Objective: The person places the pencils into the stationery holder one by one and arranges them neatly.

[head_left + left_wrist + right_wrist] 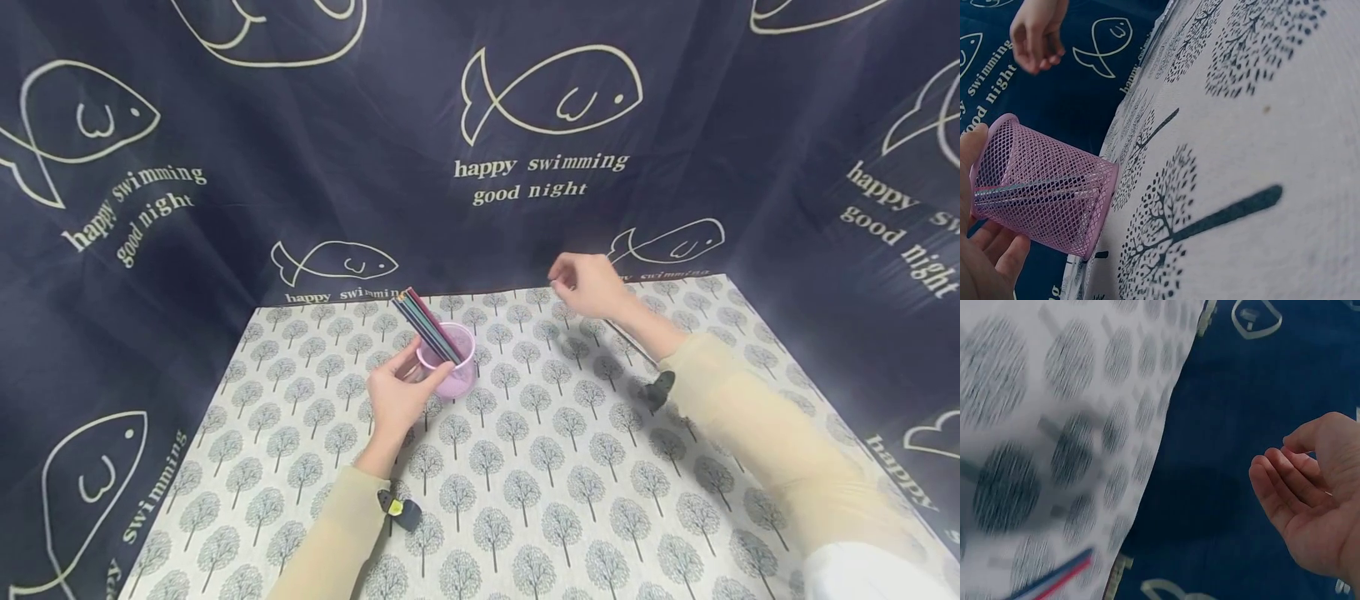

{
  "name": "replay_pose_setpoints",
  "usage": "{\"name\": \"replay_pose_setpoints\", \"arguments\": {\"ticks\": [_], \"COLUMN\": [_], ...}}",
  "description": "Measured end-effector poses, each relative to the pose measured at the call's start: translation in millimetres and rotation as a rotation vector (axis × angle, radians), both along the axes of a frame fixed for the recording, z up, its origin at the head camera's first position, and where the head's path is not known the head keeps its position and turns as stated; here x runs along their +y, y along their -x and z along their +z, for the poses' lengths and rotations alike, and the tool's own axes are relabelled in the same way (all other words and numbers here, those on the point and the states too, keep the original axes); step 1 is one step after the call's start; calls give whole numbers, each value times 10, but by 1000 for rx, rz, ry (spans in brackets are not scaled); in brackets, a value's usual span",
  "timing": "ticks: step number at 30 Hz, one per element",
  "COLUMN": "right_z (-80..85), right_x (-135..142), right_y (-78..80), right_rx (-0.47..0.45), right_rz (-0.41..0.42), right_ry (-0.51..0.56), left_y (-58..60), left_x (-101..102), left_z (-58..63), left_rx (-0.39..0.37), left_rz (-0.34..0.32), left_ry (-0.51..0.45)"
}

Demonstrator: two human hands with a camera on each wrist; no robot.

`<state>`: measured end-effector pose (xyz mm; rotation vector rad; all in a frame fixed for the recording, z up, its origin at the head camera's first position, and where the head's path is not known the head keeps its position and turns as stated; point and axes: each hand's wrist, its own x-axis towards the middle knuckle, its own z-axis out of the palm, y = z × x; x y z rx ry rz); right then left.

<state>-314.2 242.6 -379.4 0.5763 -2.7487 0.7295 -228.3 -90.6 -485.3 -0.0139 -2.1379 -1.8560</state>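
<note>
My left hand point(397, 387) grips a pink mesh pen cup point(459, 385) near its rim, thumb on one side and fingers on the other. Several thin coloured pencils point(427, 327) lean out of the cup toward the upper left. Through the mesh of the cup point(1047, 184) in the left wrist view, their lower ends show. Up in the air at the right, over the table's far part, is my right hand point(591, 285); its fingers point(1272, 494) curl loosely with nothing between them. Below the right wrist, thin pencils point(632, 340) lie on the table, partly hidden by the forearm.
A white cloth with tree prints covers the table point(525, 467). Dark blue curtains point(420, 208) with fish drawings and lettering hang behind the table and at both sides. Each sleeve carries a dark wrist strap, the left strap point(399, 508) with a yellow patch.
</note>
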Motion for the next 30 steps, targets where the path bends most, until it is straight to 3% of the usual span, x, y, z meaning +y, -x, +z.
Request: {"name": "replay_pose_setpoints", "arguments": {"ticks": [8,17,30], "right_z": [-102,-470,-845], "right_x": [532,901,1017], "right_y": [16,-109,-358], "right_rx": [26,-39,-226], "right_rz": [-95,-117,-207], "right_ry": [-72,-167,-315], "left_y": [9,3,11], "left_x": [-1,-4,-11], "left_z": [-36,-12,-26], "left_rx": [23,17,5], "left_rz": [1,-9,-16], "left_ry": [-6,-11,-22]}}
